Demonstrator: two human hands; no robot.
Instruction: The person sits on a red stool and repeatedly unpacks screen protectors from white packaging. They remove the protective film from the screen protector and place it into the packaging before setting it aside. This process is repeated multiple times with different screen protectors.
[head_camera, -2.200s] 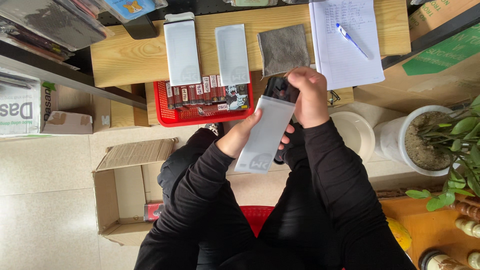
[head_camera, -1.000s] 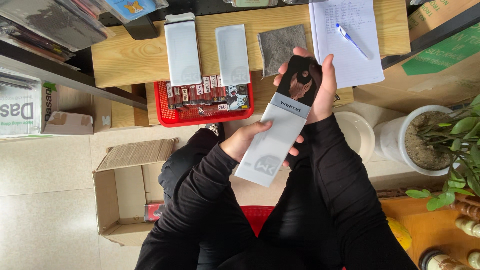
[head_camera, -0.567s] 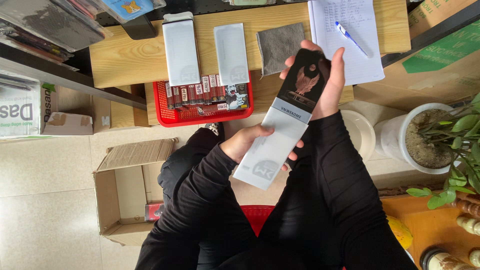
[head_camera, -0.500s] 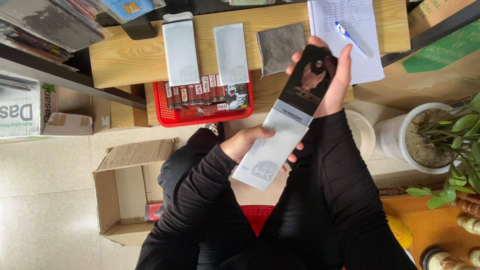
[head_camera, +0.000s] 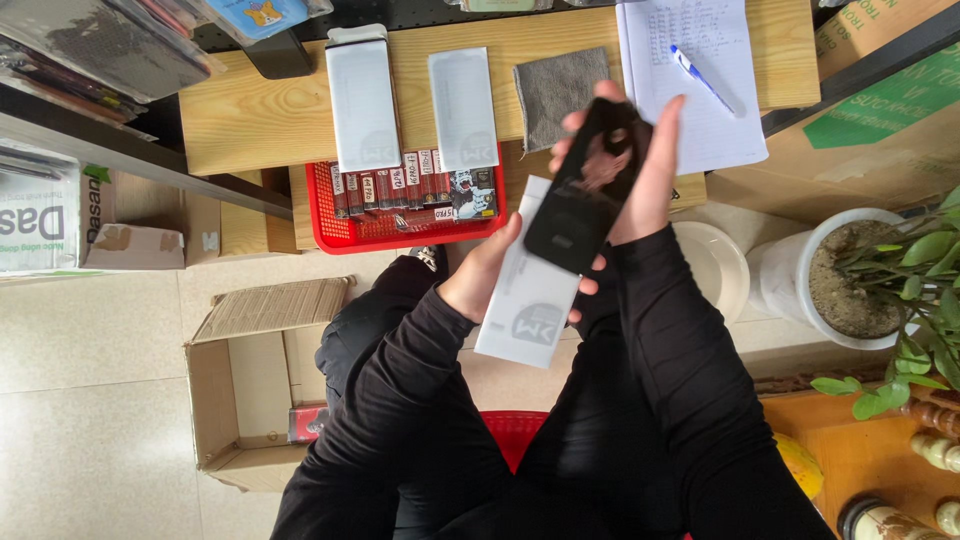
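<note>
My right hand (head_camera: 648, 170) holds a black phone case (head_camera: 588, 188) with a camera cutout, now free of its packaging and lying over it. My left hand (head_camera: 488, 272) grips the flat white packaging sleeve (head_camera: 528, 292) from its left edge, in front of my chest. Both hands hover just in front of the wooden table (head_camera: 250, 110). On the table lie two more white sleeves (head_camera: 362, 100) (head_camera: 463, 108) and a grey cloth (head_camera: 560, 90).
A red basket (head_camera: 400, 225) of small packs sits under the table edge. A notepad with a blue pen (head_camera: 700, 75) lies at the table's right. An open cardboard box (head_camera: 240, 380) stands on the floor at left; a potted plant (head_camera: 850, 280) and white bowl (head_camera: 715, 265) at right.
The black case has slid out of the white sleeve toward the table and is now fully out, held in my right hand over the sleeve.
</note>
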